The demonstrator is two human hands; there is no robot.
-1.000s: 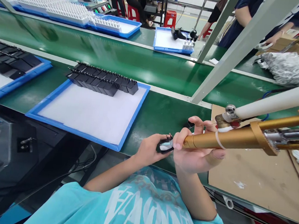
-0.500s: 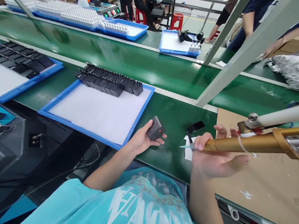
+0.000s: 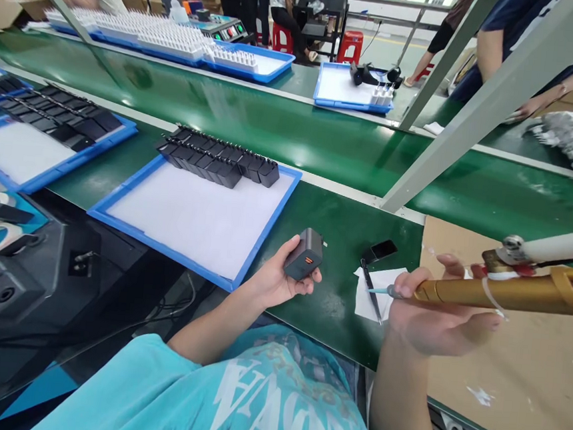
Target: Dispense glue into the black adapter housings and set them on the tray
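Observation:
Held in my left hand [image 3: 281, 278] is a black plug-in charger [image 3: 304, 253] with an orange-lined port facing me and metal prongs at its right side. The fingers are closed around its lower part, above the green bench. My right hand [image 3: 437, 322] grips a gold-coloured dispensing gun [image 3: 490, 292] from below, near its front end. Its thin teal needle tip [image 3: 379, 291] points left toward the charger, a gap apart from it. Beneath the needle, black tweezers [image 3: 372, 299] lie on a white paper [image 3: 363, 305]. A small black device with a dark screen [image 3: 382, 249] rests just behind.
A blue-rimmed tray [image 3: 164, 239] to the left bears rows of black chargers [image 3: 221, 159]; another such tray [image 3: 28, 186] stands farther left. Cardboard [image 3: 512, 382] covers the right bench. A slanted metal post [image 3: 454, 133] rises ahead. Beyond the green conveyor [image 3: 254, 128], people work.
My left hand has turned the charger, so its orange-lined port faces me more and the prongs show. My right hand and the dispensing gun have shifted a little to the right. The view has shifted slightly.

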